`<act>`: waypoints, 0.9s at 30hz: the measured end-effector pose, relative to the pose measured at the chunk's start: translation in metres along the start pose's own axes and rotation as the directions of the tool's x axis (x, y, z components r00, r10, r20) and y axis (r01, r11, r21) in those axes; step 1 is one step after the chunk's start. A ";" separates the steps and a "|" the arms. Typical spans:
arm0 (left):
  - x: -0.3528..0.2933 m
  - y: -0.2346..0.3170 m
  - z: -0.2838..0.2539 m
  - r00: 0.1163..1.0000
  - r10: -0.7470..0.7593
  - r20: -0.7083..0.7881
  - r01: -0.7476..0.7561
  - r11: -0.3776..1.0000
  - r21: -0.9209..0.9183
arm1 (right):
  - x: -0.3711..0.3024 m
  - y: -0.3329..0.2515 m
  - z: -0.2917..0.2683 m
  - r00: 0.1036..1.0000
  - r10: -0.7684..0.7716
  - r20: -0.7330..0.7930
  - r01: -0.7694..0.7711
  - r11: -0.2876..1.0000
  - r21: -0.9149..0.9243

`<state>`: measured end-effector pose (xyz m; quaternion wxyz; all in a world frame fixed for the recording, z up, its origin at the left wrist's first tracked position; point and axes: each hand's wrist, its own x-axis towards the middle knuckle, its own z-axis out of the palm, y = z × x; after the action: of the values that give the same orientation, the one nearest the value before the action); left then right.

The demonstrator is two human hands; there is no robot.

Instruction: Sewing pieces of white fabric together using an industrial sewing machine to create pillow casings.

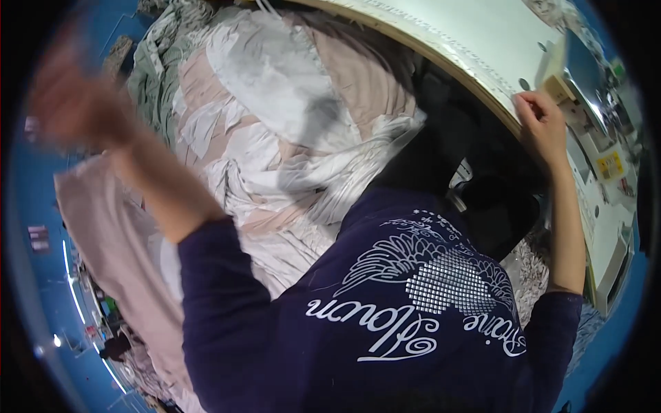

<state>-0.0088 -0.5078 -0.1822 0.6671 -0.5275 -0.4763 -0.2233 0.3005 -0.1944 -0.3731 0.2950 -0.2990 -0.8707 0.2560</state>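
1. Left hand (79, 103): raised at upper left, out over the edge of the cloth heap, badly blurred. Could not tell whether the fingers were spread, pressed together or pinching anything.
2. Right hand (542, 124): at the near edge of the white table (468, 31), fingers curled in, thumb side toward the tabletop. Could not tell whether anything was pinched between them.
3. Cloth heap (272, 79): lay in the upper middle, between the two forearms, rumpled and layered, white over dusty pink. It reached down to the person's lap and side.
4. Grey-green cloth (155, 93): bunched along the heap's upper left side, close to the left hand.
5. Pink cloth (113, 220): hung in a broad, smoother sheet at left, below the left forearm.
6. Table: curved across the upper right in the wide view, a wooden strip along its edge.
7. Machine (584, 86): pale, with a shiny face, stood on the table just beyond the right hand; a yellow label (609, 165) showed nearby.
8. Person wore a dark blue shirt (275, 344) with white lettering, a wing design and a gridded patch.
9. Patterned cloth (527, 272) lay bundled beside the right elbow.
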 end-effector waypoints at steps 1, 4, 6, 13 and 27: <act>-0.069 -0.047 0.010 0.908 -0.221 0.356 0.050 0.901 0.431 | -0.001 -0.005 -0.001 0.999 0.026 0.027 -0.026 1.000 0.005; -0.226 0.021 0.052 0.262 -0.555 0.789 0.839 0.536 0.098 | -0.003 0.006 0.000 0.998 0.052 0.029 -0.051 0.998 -0.028; -0.345 0.069 0.040 0.000 -0.531 0.848 0.851 0.446 0.279 | -0.001 0.000 0.005 0.997 0.052 0.050 -0.051 0.999 -0.014; -0.448 0.235 0.055 -0.239 -0.323 0.916 0.918 0.234 0.322 | 0.006 -0.002 0.006 0.998 0.032 0.047 -0.026 0.992 -0.123; -0.479 0.362 0.176 -0.399 0.048 0.916 0.894 0.242 0.377 | 0.017 -0.005 0.012 0.991 0.127 0.039 -0.122 0.985 -0.121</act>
<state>-0.0032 -0.3205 -0.7795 -0.3371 -0.3653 -0.8320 -0.2464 0.2790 -0.1898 -0.3720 0.2398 -0.3638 -0.8705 0.2288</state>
